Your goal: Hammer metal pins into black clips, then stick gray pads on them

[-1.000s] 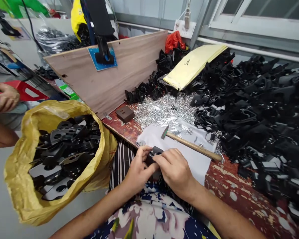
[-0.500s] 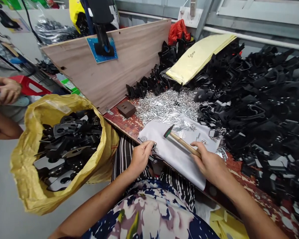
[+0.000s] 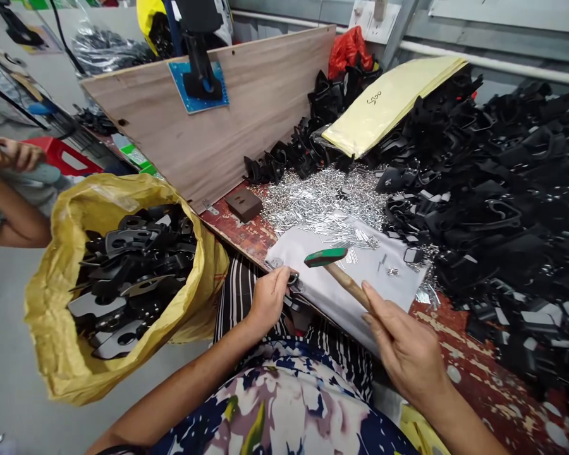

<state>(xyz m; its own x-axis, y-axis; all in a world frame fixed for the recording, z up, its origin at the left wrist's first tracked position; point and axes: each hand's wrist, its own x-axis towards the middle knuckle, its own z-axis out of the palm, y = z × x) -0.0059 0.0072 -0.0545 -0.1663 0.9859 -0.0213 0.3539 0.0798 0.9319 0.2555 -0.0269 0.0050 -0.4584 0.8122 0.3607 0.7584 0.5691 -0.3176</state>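
Note:
My right hand (image 3: 405, 344) grips the wooden handle of a small hammer (image 3: 334, 264), its green head raised above the white cloth (image 3: 355, 287) at the table's front edge. My left hand (image 3: 268, 297) pinches a small black part with a metal ring (image 3: 293, 280) against the cloth's left corner. The hammer head hangs just right of and above that part. Loose silver pins (image 3: 320, 203) lie in a heap behind the cloth.
A yellow sack (image 3: 76, 373) of black plastic parts stands at my left knee. A large pile of black parts (image 3: 497, 202) covers the table's right side, with a yellow envelope (image 3: 389, 104) on it. A wooden board (image 3: 246, 120) walls the left. Another person's hand (image 3: 7, 155) is far left.
My right hand left the black part, took the hammer by its handle and lifted it off the cloth. My left hand keeps the part at the cloth's corner.

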